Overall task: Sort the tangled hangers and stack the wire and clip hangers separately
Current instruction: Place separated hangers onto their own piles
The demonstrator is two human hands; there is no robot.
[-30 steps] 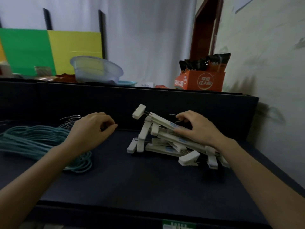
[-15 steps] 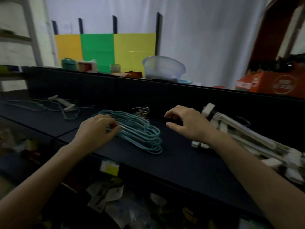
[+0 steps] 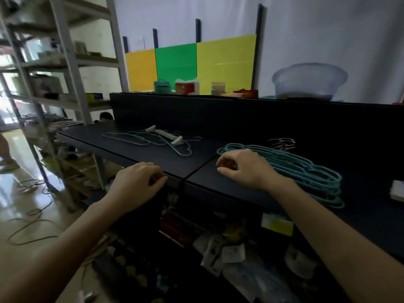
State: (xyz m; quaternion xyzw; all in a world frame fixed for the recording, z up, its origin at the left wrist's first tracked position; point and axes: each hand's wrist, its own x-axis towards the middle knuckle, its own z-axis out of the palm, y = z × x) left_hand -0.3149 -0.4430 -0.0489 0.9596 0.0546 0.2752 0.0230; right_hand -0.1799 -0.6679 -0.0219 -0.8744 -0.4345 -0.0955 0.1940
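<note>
Dark table (image 3: 196,159), left hand (image 3: 137,184) and right hand (image 3: 247,169) loosely curled, empty, clip hangers (image 3: 398,190) cropped

Cut off by right edge: clip hangers (image 3: 398,190). Partly hidden behind right hand (image 3: 244,169): wire stack (image 3: 310,173). Blurred: clutter (image 3: 220,248) under tabletop (image 3: 153,156).

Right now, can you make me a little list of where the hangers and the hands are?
Teal wire stack: piled on the dark table, right side
Tangled hangers: farther back left, unsorted
White clip hanger: lying in that tangle
Left hand: loosely curled at table's front edge, empty
Right hand: loosely curled beside teal stack, gripping nothing visible
</note>
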